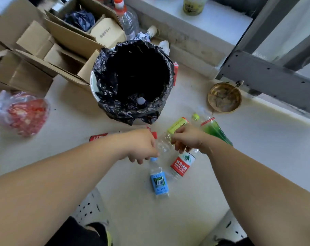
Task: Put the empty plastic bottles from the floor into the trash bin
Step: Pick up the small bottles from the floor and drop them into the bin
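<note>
- The person bends over the floor (239, 157), both arms reaching down to a small group of plastic bottles in front of the bin (132, 107).
- The left hand (141, 146) is curled closed near a red cap (154, 134); I cannot tell for sure if it grips the red bottle (99, 137) that lies behind the wrist, or the clear one.
- The right hand (188, 139) is closed too, with its fingers (179, 148) bent down on the clear bottle (164, 142) that lies between the two hands.
- I judge the step in hand to be the pick-up: the hands are closing on bottles, and nothing is lifted clear of the floor yet.
- Other bottles lie on the floor: a blue-label bottle (158, 180) nearest to the person, a red-label bottle (183, 164) just beside it, a yellow bottle (178, 124) and a green bottle (216, 131) behind the right hand.
- The bin stands just beyond the bottles, lined with a black bag (104, 68), its mouth wide open. One dark bottle with a grey cap (141, 100) is already inside, at the near edge.
- The next move, I think, needs a firm hold, because thin empty plastic bends and slips easily, then a short lift forward over the rim and a release.
- Several more trips seem necessary.
</note>
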